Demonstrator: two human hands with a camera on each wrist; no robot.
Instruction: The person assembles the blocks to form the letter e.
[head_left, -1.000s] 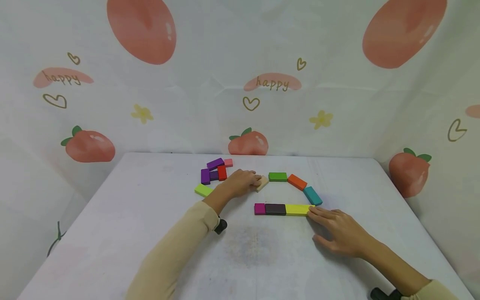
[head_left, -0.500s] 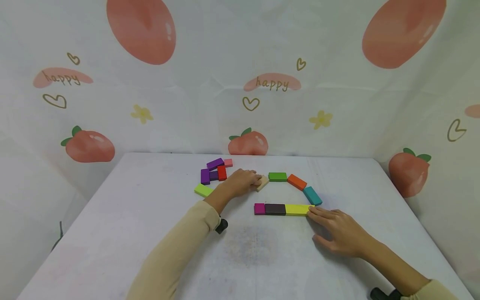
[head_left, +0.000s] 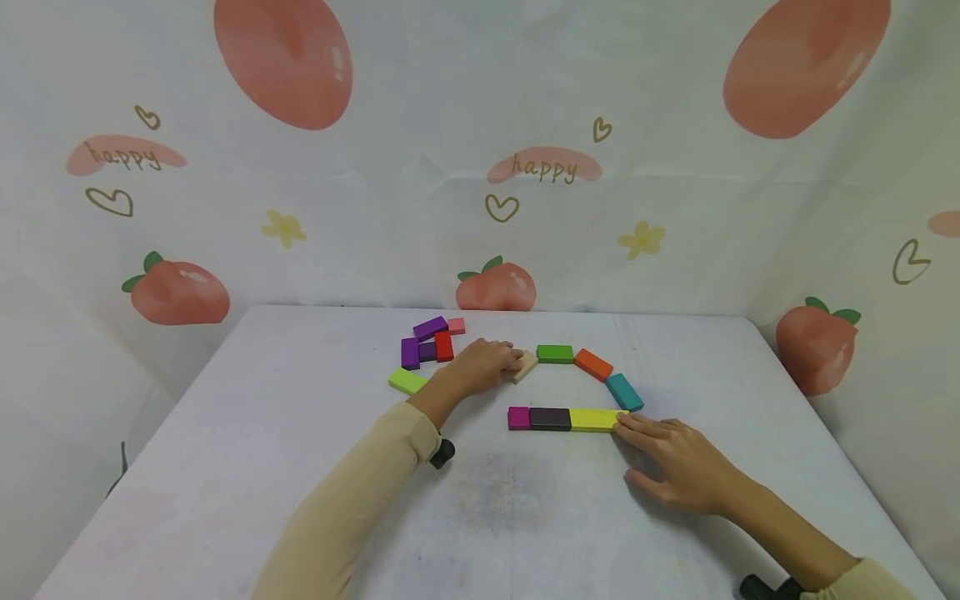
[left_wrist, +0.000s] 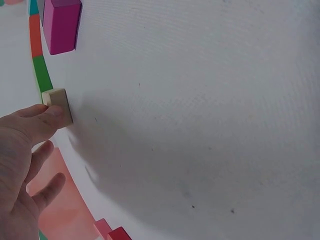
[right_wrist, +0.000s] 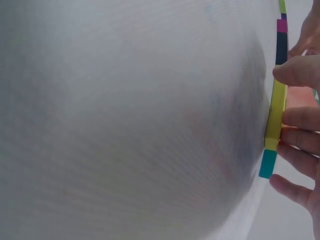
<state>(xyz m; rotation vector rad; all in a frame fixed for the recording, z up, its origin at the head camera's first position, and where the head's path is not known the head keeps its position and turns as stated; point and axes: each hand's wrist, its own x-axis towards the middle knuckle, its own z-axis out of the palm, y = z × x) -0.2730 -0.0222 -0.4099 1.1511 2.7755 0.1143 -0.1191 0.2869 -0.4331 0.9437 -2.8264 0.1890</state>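
Note:
My left hand (head_left: 483,365) pinches a pale wooden block (left_wrist: 61,107) between thumb and finger, its other fingers spread loosely in the left wrist view. That block's far end meets a green block (head_left: 555,354). From there an orange block (head_left: 593,364) and a teal block (head_left: 625,392) curve down to the right. Below them lies a straight row: a magenta block (head_left: 519,418), a dark block (head_left: 550,419) and a long yellow block (head_left: 594,420). My right hand (head_left: 678,467), fingers extended, touches the yellow block's right end with its fingertips.
Left of my left hand lies a group of loose blocks: purple blocks (head_left: 430,327), a red block (head_left: 444,346), a pink block (head_left: 457,326). A lime block (head_left: 407,381) is partly behind the left forearm. All rest on a white table (head_left: 225,467) before a printed curtain (head_left: 405,208).

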